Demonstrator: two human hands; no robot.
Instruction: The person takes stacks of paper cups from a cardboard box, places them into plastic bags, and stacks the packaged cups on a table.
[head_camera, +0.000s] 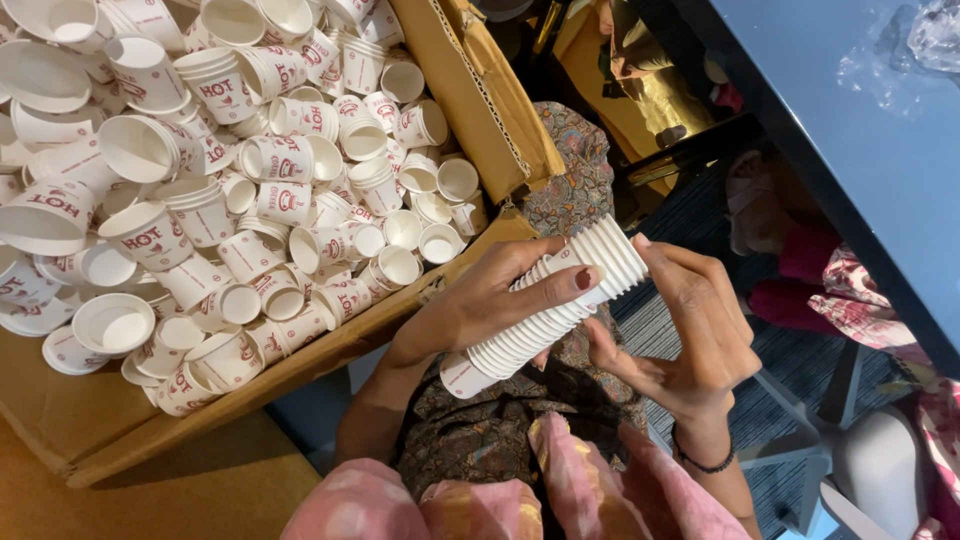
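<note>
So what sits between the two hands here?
In the head view, a long stack of nested white paper cups lies between them: the left hand wraps its middle, the right hand touches its open end.

The left hand (490, 300) is curled palm down, fingers wrapped and thumb laid flat. The right hand (690, 335) is held palm up, fingers bent inward. Both forearms are extended forward from pink sleeves.
</note>
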